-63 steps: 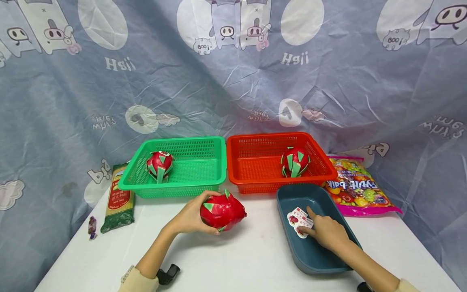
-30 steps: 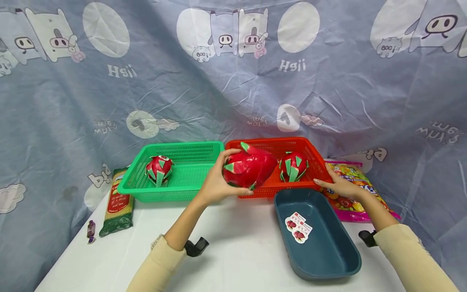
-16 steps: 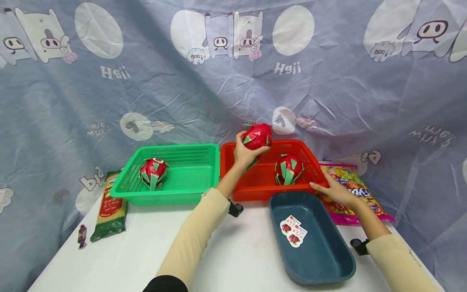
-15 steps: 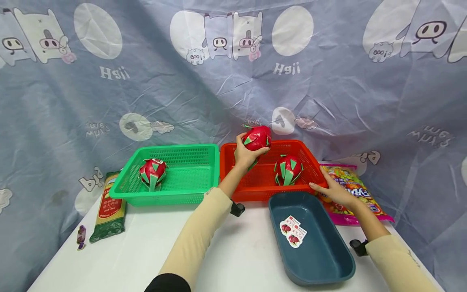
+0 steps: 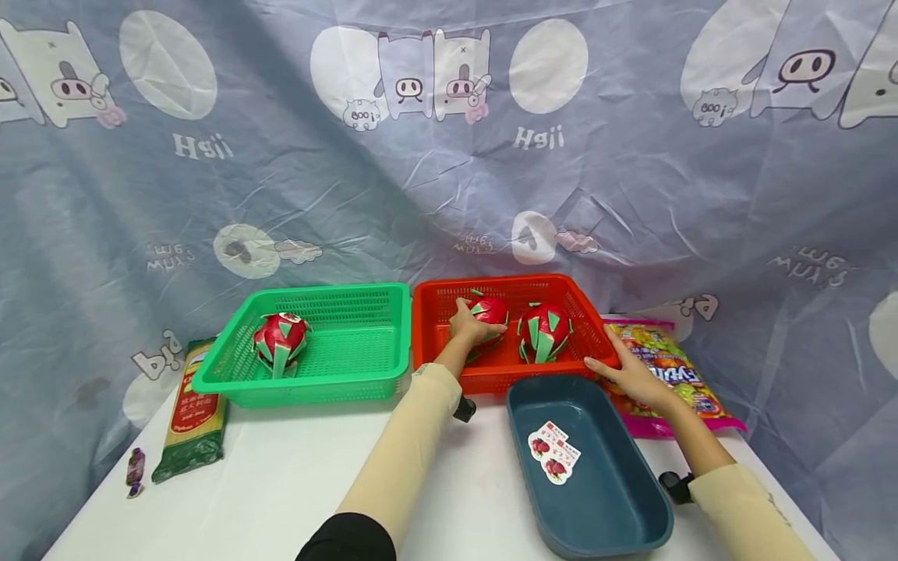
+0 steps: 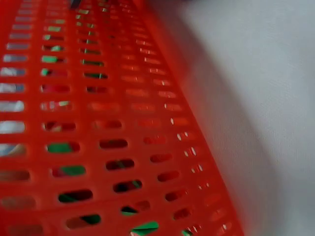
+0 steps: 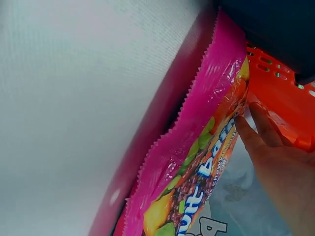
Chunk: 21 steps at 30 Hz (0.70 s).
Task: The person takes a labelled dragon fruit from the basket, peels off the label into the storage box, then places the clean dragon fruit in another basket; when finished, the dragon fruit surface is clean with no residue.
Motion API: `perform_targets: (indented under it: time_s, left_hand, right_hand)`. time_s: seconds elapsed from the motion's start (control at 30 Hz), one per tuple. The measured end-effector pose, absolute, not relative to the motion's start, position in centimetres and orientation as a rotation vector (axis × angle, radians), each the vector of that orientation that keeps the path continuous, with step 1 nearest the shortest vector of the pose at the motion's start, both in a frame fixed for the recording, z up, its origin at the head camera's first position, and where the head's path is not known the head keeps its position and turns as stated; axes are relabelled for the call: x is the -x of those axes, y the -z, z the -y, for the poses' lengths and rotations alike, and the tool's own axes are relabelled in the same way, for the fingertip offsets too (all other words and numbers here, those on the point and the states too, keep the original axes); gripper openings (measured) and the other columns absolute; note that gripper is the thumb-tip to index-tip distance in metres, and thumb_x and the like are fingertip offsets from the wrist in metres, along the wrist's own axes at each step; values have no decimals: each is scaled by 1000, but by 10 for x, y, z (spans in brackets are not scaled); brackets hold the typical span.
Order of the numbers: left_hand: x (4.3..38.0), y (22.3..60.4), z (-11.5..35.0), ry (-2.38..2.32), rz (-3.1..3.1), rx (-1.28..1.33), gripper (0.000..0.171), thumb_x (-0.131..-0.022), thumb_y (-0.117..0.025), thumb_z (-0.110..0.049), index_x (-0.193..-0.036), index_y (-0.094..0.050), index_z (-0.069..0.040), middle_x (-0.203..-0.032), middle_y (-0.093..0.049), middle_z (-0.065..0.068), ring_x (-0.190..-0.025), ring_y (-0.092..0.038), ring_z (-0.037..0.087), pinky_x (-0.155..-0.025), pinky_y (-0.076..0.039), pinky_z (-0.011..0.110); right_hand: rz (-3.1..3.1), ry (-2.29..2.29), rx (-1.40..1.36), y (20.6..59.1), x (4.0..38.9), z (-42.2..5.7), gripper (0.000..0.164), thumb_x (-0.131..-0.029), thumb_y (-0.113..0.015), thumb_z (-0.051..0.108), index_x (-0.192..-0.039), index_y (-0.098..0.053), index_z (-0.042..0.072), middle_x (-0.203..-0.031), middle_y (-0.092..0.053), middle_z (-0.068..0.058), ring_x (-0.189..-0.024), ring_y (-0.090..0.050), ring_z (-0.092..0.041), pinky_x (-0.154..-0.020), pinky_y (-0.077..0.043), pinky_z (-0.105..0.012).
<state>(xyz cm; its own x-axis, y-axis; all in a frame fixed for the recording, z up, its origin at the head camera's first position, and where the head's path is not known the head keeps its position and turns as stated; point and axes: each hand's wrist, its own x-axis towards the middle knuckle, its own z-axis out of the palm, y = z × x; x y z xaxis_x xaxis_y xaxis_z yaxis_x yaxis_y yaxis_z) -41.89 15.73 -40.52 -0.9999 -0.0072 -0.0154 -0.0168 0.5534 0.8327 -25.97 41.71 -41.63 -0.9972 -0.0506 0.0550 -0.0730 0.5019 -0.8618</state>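
In the head view, my left hand [image 5: 468,326] grips a red dragon fruit [image 5: 489,311] with green scales, low inside the red basket [image 5: 477,379]. Just right of it in that basket sits a second dragon fruit [image 5: 545,331]. My right hand [image 5: 631,380] rests at the basket's front right corner, thumb and fingers spread and fairly straight. The right wrist view shows the right hand's fingers [image 7: 251,135] between the basket's orange-red side and a candy bag [image 7: 197,182]. The basket's holed wall [image 6: 108,108] fills the left wrist view and hides the left hand.
A green basket [image 5: 316,393] with one dragon fruit [image 5: 281,340] stands to the left. In front of the red basket is a dark blue tray [image 5: 603,499] holding dragon fruit stickers [image 5: 553,452]. A pasta pack [image 5: 192,417] and a wrapped candy [image 5: 136,471] lie at far left.
My left hand has carried the dragon fruit from over the table into the red basket and lowered it. The right hand has left the stickers in the tray for the basket's corner.
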Motion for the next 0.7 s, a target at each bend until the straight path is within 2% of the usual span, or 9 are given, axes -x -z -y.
perform_targets:
  time_s: [0.2,0.4,0.6,0.7]
  left_hand:
    - [421,405,-149,-1364,-2743,-119,85,-62,-85,-37,-126,-33,-17,-114,-53,18,-101,-51,34,-82,-47,40]
    - [423,397,-139,-1357,-2551,-346,73,-72,-80,-16,-130,-36,-16,-129,-43,17,-112,-44,32,-86,-45,38]
    - [424,389,-123,-1255,-2349,-499,74,-82,-70,-9,-142,-28,-18,-141,-32,14,-116,-44,32,-85,-46,51]
    - [425,390,-120,-1221,-2349,-532,75,-83,-69,-9,-144,-27,-18,-142,-31,13,-117,-43,32,-84,-46,49]
  right_hand:
    - [2679,-1571,-115,416,262,-413,83,-93,-54,32,-148,8,22,-139,-24,-30,-118,-36,-50,-82,-45,-55]
    - [2679,-1528,-135,416,263,-416,81,-94,-53,30,-149,6,21,-138,-27,-30,-117,-38,-47,-86,-42,-57]
    - [2673,-1490,-147,419,261,-416,80,-94,-53,31,-149,5,20,-136,-31,-29,-114,-41,-45,-87,-42,-57]
    - [2654,-1513,-146,421,261,-415,81,-94,-54,31,-149,4,20,-135,-31,-29,-114,-41,-45,-86,-43,-55]
